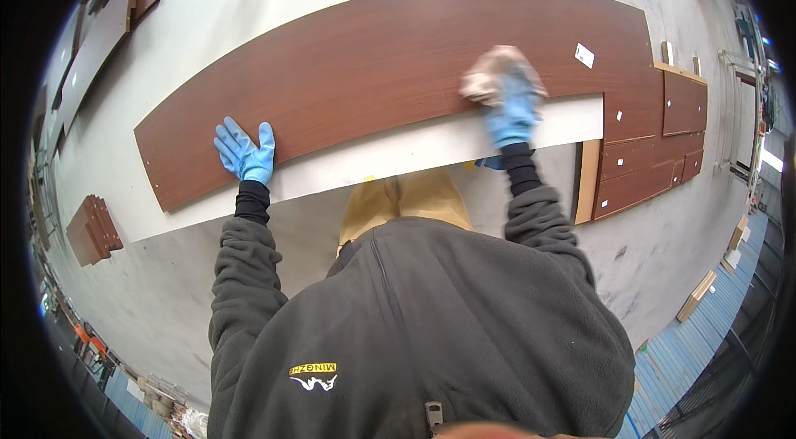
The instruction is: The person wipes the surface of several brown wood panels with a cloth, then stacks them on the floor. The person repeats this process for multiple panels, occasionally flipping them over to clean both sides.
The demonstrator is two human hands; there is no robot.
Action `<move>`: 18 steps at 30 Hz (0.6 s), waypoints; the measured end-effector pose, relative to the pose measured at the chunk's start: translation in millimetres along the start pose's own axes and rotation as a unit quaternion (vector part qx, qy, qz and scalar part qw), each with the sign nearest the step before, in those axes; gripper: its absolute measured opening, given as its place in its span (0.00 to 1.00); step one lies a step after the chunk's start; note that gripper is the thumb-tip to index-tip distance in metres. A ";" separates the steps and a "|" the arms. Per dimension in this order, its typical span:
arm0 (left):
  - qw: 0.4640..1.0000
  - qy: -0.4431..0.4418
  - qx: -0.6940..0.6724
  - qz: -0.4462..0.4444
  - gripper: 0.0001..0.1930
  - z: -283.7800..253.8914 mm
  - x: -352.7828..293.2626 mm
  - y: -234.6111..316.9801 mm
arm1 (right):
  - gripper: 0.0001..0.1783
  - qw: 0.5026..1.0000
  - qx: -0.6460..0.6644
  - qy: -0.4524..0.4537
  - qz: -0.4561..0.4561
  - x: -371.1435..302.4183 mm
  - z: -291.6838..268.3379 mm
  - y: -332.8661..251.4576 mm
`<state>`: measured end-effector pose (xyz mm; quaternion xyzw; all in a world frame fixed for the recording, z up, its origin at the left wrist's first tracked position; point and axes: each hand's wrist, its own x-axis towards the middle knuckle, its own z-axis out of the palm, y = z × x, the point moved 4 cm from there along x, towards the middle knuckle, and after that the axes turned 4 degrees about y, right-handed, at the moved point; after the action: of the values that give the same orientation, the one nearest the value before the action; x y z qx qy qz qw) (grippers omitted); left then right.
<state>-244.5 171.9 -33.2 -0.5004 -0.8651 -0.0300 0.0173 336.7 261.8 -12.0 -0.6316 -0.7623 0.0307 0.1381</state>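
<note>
A long reddish-brown wood panel [373,58] lies across a white board [431,145] in front of me. Near the panel's left end, my left hand [247,153] rests on it in a blue glove, fingers spread and thumb apart. My right hand [516,111], gloved in blue too, grips a pale cloth [500,77] against the panel right of its middle. Both cloth and hand are smeared by motion, and the fingers are partly hidden. A white label [584,55] sits on the panel to the right of the cloth.
Several brown panels [634,165] with small white labels are stacked at the right. Small brown boards [94,230] are piled at the left, and more panels [99,41] stand at the far left. Blue slatted flooring [701,356] runs along the lower right.
</note>
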 end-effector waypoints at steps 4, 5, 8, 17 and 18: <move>0.999 0.024 0.025 0.009 0.54 1.7 -0.4 1.4 | 0.45 0.987 -0.088 0.080 0.108 1.1 -24.1 19.2; 0.999 0.022 0.019 0.011 0.54 1.8 -0.4 0.8 | 0.45 0.989 0.077 0.114 0.044 -0.8 -18.8 -17.0; 1.000 0.007 0.020 0.004 0.54 2.6 0.9 0.1 | 0.31 0.990 0.009 0.043 -0.137 -17.6 5.1 -137.4; 1.000 0.014 0.014 0.012 0.54 -0.4 -0.1 0.1 | 0.24 0.718 0.620 -0.198 0.247 65.7 -21.0 -113.1; 1.000 0.019 0.009 0.011 0.54 -0.8 -0.2 0.9 | 0.24 0.584 0.736 -0.187 0.286 75.1 -28.2 -106.5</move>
<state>-243.6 172.1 -32.4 -0.5094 -0.8591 -0.0317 0.0387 229.8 309.9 51.6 -0.4799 -0.2682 0.7367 0.3937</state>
